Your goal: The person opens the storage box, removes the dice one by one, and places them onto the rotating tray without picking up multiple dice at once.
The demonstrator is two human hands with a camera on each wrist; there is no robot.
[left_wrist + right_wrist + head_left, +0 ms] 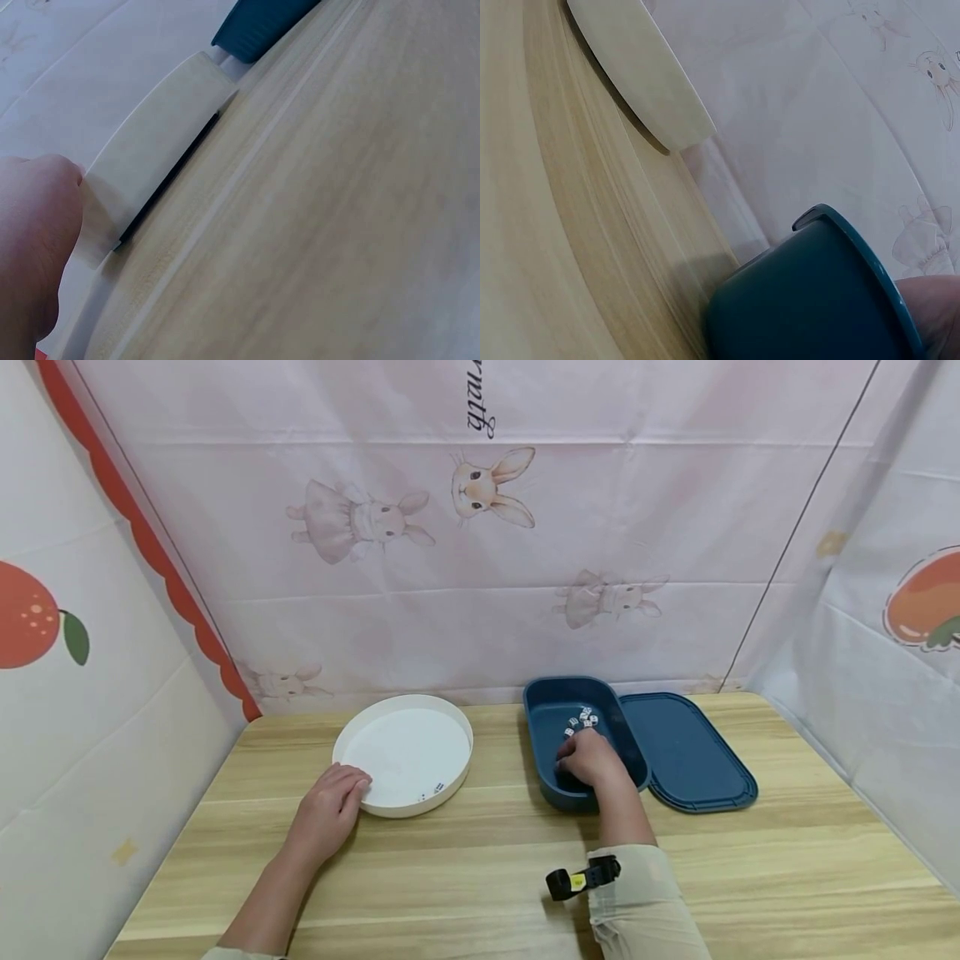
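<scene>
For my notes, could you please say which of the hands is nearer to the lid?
Right. The right hand reaches into the box left of the lid; the left hand is farther off, at the rim of the tray.

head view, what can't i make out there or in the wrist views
Head view: whether the right hand pinches anything; the hand itself hides its fingertips.
Head view: pips on the dice in the white tray, too small.
Left wrist view: the tray's inside, hidden by its wall.
Right wrist view: the blue box's inside, hidden by its wall.
</scene>
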